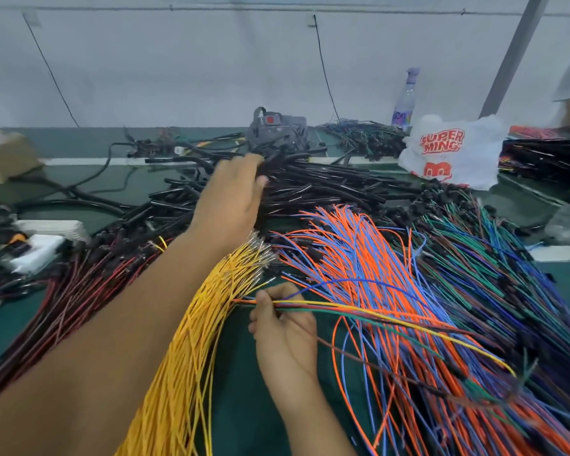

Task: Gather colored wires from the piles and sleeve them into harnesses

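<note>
Right hand (285,330) pinches the gathered wire bundle (343,311); left hand (234,195) reaches into the black sleeves (326,189), grip unclear; sleeving not yet begun.

Sleeve pile (326,189) behind wire piles (375,291); bag (454,149) right of sleeves.

Left hand (234,189) fingertips hidden among black sleeves (313,189)
</note>
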`<state>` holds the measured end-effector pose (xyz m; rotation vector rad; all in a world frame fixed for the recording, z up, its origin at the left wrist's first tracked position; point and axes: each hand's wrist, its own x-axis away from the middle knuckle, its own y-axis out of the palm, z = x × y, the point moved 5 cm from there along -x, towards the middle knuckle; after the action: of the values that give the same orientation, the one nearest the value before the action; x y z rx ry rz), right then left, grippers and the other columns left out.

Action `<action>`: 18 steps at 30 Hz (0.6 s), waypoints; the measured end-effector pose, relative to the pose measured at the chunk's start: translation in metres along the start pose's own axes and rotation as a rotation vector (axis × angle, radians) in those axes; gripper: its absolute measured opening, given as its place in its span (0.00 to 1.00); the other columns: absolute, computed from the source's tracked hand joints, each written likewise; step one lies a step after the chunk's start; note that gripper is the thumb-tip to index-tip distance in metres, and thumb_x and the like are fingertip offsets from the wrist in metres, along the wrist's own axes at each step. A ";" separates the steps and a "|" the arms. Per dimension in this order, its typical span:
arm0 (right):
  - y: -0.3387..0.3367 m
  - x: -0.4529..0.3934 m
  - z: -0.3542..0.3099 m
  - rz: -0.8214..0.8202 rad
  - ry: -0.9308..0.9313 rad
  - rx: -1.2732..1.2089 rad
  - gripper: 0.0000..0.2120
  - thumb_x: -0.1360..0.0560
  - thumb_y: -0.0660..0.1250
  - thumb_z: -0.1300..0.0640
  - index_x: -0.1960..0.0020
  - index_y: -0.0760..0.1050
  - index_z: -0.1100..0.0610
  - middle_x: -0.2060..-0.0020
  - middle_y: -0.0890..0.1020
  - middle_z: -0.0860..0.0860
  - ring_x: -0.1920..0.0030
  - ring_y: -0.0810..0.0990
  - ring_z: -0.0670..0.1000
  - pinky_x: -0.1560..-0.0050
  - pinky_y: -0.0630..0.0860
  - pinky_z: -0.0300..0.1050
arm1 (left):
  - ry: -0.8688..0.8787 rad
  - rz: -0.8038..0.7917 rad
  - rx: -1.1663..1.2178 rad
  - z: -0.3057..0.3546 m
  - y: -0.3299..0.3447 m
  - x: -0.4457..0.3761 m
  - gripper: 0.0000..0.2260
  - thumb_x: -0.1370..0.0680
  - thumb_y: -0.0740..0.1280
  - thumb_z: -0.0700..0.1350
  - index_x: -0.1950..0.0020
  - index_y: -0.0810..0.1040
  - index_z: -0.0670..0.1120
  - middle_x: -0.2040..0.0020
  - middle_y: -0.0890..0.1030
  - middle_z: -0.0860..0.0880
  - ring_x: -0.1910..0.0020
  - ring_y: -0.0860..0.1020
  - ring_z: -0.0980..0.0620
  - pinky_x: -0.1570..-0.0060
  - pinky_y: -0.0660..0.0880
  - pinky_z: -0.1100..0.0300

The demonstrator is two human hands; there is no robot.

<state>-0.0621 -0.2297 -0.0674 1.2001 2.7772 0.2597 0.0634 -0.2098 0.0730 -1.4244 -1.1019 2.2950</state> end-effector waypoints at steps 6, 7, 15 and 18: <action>0.000 0.002 -0.011 -0.030 -0.061 -0.003 0.11 0.22 0.62 0.68 0.61 0.70 0.56 0.69 0.74 0.54 0.70 0.72 0.46 0.63 0.70 0.41 | 0.320 0.045 -0.349 0.025 -0.047 0.056 0.08 0.26 0.67 0.39 0.48 0.78 0.45 0.45 0.79 0.44 0.45 0.70 0.42 0.42 0.62 0.47; 0.000 0.003 -0.013 -0.028 -0.059 0.021 0.12 0.22 0.62 0.67 0.62 0.70 0.55 0.71 0.74 0.52 0.72 0.72 0.46 0.66 0.70 0.39 | 0.302 0.018 -0.354 0.024 -0.048 0.069 0.09 0.27 0.69 0.37 0.49 0.79 0.44 0.41 0.78 0.43 0.43 0.69 0.42 0.40 0.62 0.47; -0.018 0.021 -0.023 -0.070 -0.042 -0.004 0.09 0.21 0.63 0.64 0.60 0.72 0.57 0.77 0.78 0.48 0.78 0.75 0.42 0.75 0.72 0.34 | -0.071 -0.089 0.060 0.013 -0.042 0.144 0.06 0.23 0.65 0.38 0.49 0.76 0.48 0.54 0.78 0.51 0.55 0.77 0.46 0.58 0.74 0.51; -0.024 0.027 -0.027 -0.131 -0.049 -0.006 0.09 0.21 0.63 0.65 0.60 0.73 0.58 0.79 0.78 0.48 0.79 0.75 0.43 0.76 0.72 0.34 | -0.433 -0.080 0.314 0.000 -0.027 0.159 0.02 0.22 0.66 0.48 0.51 0.74 0.55 0.58 0.79 0.54 0.57 0.77 0.50 0.56 0.74 0.52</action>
<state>-0.1022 -0.2291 -0.0465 1.0042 2.7948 0.2243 -0.0214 -0.1052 -0.0156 -0.7782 -0.8218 2.6412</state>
